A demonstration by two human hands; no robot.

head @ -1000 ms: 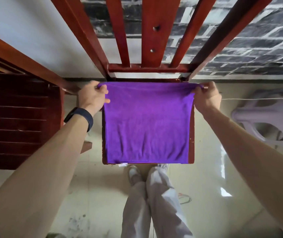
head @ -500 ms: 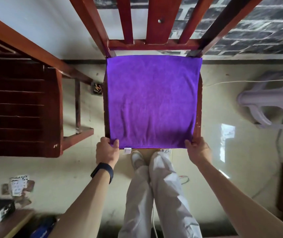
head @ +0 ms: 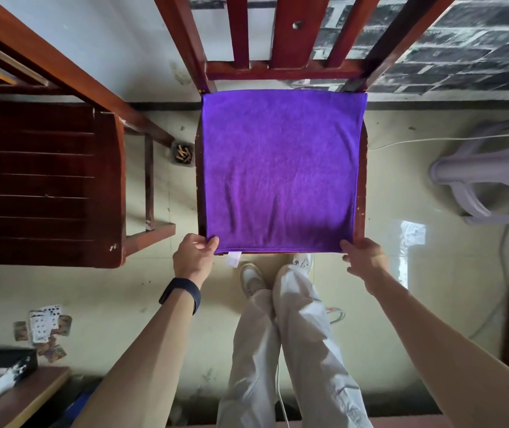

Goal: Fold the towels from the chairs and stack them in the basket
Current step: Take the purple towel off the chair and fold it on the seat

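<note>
Where the purple towel [head: 281, 171] lies flat across the wooden chair seat [head: 360, 186] on a pale floor [head: 401, 186], left hand [head: 193, 261] and right hand [head: 364, 261] each pinch a near corner, fingers [head: 208, 244] curled.

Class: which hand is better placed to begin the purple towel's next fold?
Left hand, probably: its thumb plainly pinches the towel at a near corner; the right hand has an unclear grip.
</note>
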